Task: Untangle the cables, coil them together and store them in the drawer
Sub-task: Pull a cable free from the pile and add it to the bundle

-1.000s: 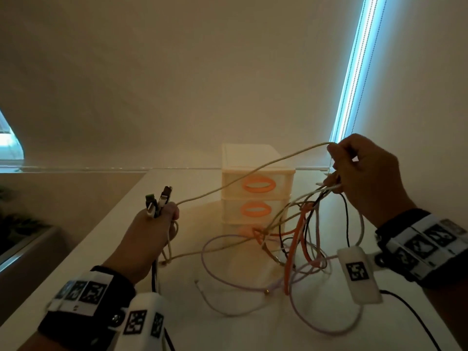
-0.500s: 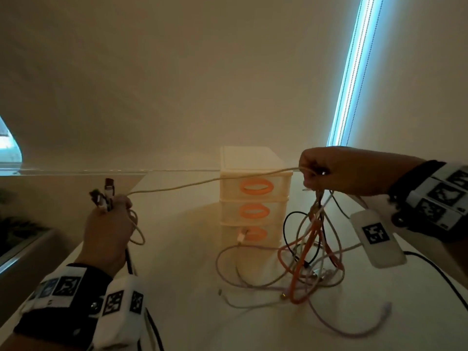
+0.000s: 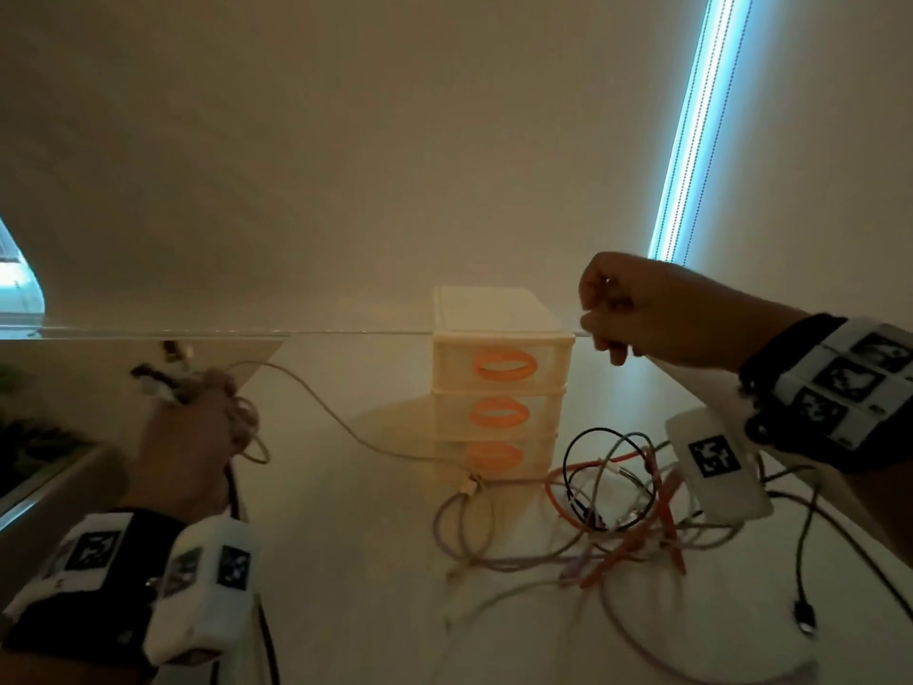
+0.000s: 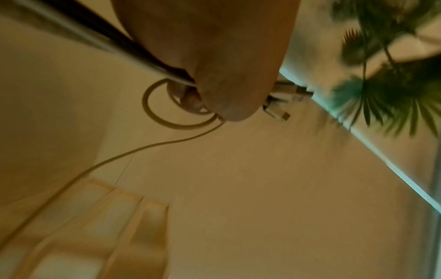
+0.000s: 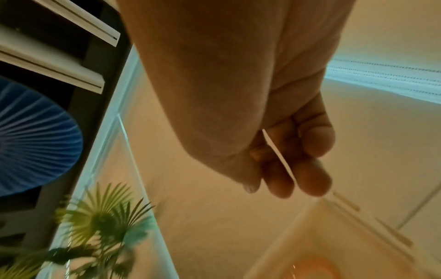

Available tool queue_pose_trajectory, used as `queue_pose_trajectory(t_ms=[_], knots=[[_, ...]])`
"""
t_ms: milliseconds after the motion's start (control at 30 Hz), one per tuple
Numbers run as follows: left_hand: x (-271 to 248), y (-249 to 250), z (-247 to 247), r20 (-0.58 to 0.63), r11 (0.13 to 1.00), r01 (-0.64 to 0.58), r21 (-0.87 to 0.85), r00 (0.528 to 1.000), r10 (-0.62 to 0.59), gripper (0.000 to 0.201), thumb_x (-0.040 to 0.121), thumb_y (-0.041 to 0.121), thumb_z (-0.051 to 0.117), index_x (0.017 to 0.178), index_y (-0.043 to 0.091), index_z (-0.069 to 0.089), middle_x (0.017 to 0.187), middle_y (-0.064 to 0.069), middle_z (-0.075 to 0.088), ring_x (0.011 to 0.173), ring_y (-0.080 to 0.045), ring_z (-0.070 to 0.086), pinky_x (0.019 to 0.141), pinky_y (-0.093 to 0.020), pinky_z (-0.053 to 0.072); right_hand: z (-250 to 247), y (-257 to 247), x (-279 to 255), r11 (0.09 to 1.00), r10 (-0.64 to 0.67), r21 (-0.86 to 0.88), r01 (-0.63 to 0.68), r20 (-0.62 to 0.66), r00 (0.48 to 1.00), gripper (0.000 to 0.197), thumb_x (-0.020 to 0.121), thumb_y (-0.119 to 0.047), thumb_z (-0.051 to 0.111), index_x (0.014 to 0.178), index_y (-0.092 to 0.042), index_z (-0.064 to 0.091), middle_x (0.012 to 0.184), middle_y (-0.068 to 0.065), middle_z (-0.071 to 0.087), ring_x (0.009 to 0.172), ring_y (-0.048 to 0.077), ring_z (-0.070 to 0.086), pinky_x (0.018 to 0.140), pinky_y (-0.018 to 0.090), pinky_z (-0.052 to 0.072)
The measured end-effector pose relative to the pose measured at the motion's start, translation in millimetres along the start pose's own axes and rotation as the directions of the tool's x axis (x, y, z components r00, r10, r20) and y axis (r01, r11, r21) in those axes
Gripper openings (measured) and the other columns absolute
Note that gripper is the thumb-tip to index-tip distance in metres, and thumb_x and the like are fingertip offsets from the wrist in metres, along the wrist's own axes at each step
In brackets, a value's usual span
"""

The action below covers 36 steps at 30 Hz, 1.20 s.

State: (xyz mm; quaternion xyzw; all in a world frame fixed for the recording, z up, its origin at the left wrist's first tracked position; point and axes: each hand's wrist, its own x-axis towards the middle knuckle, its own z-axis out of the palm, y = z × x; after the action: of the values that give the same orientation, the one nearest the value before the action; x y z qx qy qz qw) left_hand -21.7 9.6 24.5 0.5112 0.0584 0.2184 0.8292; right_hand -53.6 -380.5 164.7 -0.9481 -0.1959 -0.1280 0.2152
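Observation:
My left hand point(image 3: 197, 417) grips a bunch of cable ends, and their plugs point(image 3: 158, 380) stick out past the fingers. The plugs point(image 4: 279, 105) also show in the left wrist view beside the left hand point(image 4: 214, 75). A white cable point(image 3: 346, 427) sags from that fist to its plug lying in front of the cream three-drawer unit point(image 3: 501, 338). All its drawers are closed. My right hand point(image 3: 622, 313) hovers beside the unit's top with fingers curled; nothing shows in the right hand point(image 5: 286, 169). A tangle of orange, black, white and lilac cables point(image 3: 627, 511) lies on the table right of the unit.
A black cable with a plug point(image 3: 805, 625) trails across the white table point(image 3: 346, 585) at the right. The table's left edge drops off near my left hand, with a plant point(image 4: 393, 85) beyond it. A wall stands close behind the drawer unit.
My right hand has let go of the white cable, which went from taut to slack on the table. The tangle has dropped and settled on the table. The left hand still holds its cable ends.

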Motion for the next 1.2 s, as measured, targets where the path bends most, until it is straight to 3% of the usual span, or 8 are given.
queue_pose_trajectory(t_ms=[200,367,533,633,767,900,1033,1200], knots=[[-47,-13,41,0.318,0.961,-0.156,0.228,0.945,0.078,0.032,0.107,0.024,0.047,0.079,0.013,0.058,0.055,0.008,0.050,0.046,-0.004,0.046,0.050,-0.018,0.038,83,-28,-19,0.972,-0.123,0.207,0.111,0.043,0.992,0.019,0.090,-0.022,0.073,0.104,-0.030,0.063,0.089,-0.010,0.065,0.081,0.006,0.065,0.075,0.029,0.058],[-68,-1,45,0.519,0.943,-0.175,0.284,0.855,0.002,0.031,0.098,0.040,0.058,0.078,0.018,0.062,0.069,0.007,0.053,0.061,-0.007,0.052,0.061,-0.018,0.045,147,-43,-29,0.898,-0.178,0.400,0.186,-0.056,0.982,0.071,0.087,-0.043,0.074,0.147,-0.047,0.035,0.140,-0.032,0.037,0.130,-0.008,0.039,0.106,0.022,0.040],[-110,3,61,0.630,0.885,-0.272,0.376,0.776,-0.029,0.035,0.101,0.038,0.057,0.075,0.016,0.062,0.066,0.005,0.055,0.064,-0.012,0.053,0.065,-0.025,0.045,172,-64,-36,0.839,-0.333,0.332,0.431,-0.315,0.889,0.086,0.084,-0.055,0.070,0.155,-0.028,0.029,0.162,-0.012,0.027,0.153,0.007,0.016,0.121,0.033,0.025],[-117,-4,65,0.675,0.912,-0.184,0.366,0.728,-0.124,0.031,0.096,0.040,0.063,0.075,0.017,0.063,0.072,-0.005,0.051,0.069,-0.018,0.047,0.070,-0.032,0.042,175,-62,-35,0.790,-0.275,0.424,0.443,-0.400,0.874,0.067,0.086,-0.048,0.070,0.142,-0.033,0.036,0.117,-0.017,0.056,0.114,0.008,0.057,0.097,0.026,0.049],[-109,-17,66,0.563,0.925,-0.110,0.364,0.817,-0.125,0.036,0.105,0.033,0.052,0.086,0.005,0.063,0.067,-0.013,0.032,0.059,-0.022,0.030,0.056,-0.030,0.027,166,-46,-43,0.784,-0.213,0.510,0.355,-0.316,0.925,0.055,0.084,-0.056,0.067,0.132,-0.041,0.044,0.071,0.002,0.048,0.058,0.022,0.049,0.055,0.039,0.049],[-97,-17,66,0.405,0.982,0.061,0.180,0.905,-0.131,0.033,0.107,0.028,0.043,0.081,0.011,0.056,0.061,-0.002,0.030,0.055,-0.017,0.038,0.054,-0.027,0.026,159,-42,-53,0.865,-0.414,0.184,0.466,-0.259,0.873,0.045,0.087,-0.071,0.057,0.082,-0.028,0.069,0.066,-0.009,0.053,0.058,0.012,0.050,0.051,0.035,0.045],[-95,-14,67,0.433,0.969,0.246,-0.033,0.877,-0.208,0.033,0.107,0.028,0.040,0.083,0.011,0.054,0.069,-0.005,0.045,0.065,-0.020,0.054,0.064,-0.028,0.042,151,-45,-49,0.841,-0.539,-0.198,0.503,-0.239,0.808,0.056,0.083,-0.075,0.058,0.055,-0.026,0.061,0.067,-0.014,0.045,0.072,0.009,0.044,0.066,0.032,0.041],[-85,-8,61,0.485,0.815,0.494,-0.303,0.816,-0.315,0.035,0.106,0.028,0.044,0.078,0.012,0.057,0.084,-0.008,0.066,0.074,-0.022,0.068,0.064,-0.026,0.059,144,-7,-48,0.933,-0.359,0.000,0.359,0.022,0.933,0.051,0.084,-0.070,0.058,0.059,-0.029,0.043,0.070,-0.010,0.049,0.066,0.011,0.049,0.058,0.024,0.043]])
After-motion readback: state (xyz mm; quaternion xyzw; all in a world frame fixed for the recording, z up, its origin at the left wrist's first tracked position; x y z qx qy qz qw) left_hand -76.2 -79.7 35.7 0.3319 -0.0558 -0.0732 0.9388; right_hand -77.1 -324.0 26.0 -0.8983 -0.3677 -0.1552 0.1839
